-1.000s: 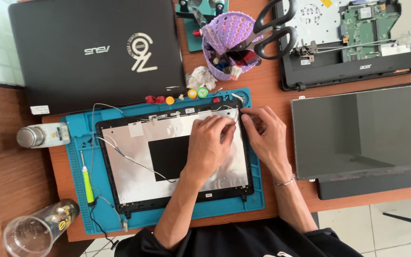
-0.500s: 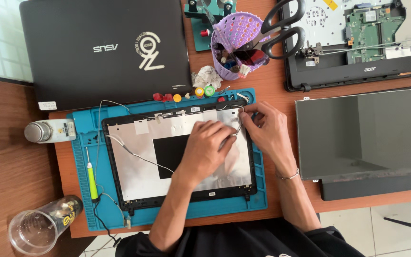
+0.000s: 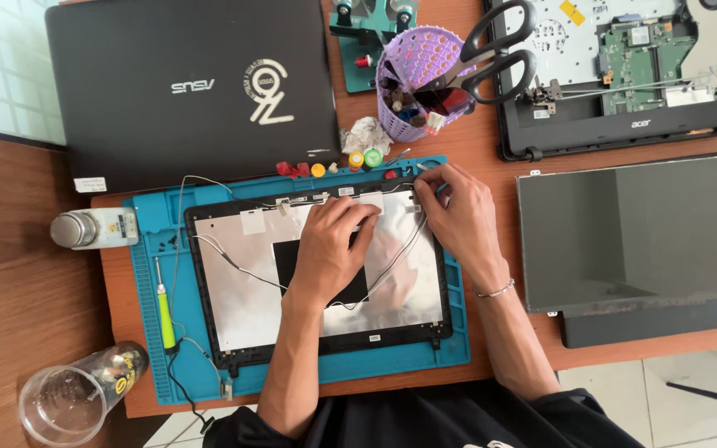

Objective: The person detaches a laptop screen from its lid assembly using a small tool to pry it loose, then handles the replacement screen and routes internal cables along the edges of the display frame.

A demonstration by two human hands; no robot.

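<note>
A laptop lid back cover (image 3: 242,290), black-rimmed with a silver foil lining, lies face up on a blue work mat (image 3: 147,216). Thin black and white cables (image 3: 230,261) run loose across the foil. My left hand (image 3: 329,253) rests palm down on the middle of the cover, fingers bent toward its top edge. My right hand (image 3: 458,211) is at the cover's top right corner, its fingertips pinched on a small part or cable end there. What it pinches is too small to make out.
A closed black laptop (image 3: 192,91) lies at the back left. A bare screen panel (image 3: 636,232) lies right, an opened laptop base (image 3: 632,66) behind it. A purple basket (image 3: 417,83) holds scissors. A screwdriver (image 3: 165,315), a small bottle (image 3: 93,228) and a plastic cup (image 3: 76,398) stand left.
My hands have barely moved. The view has shifted slightly, so everything sits a little further right and up in the picture.
</note>
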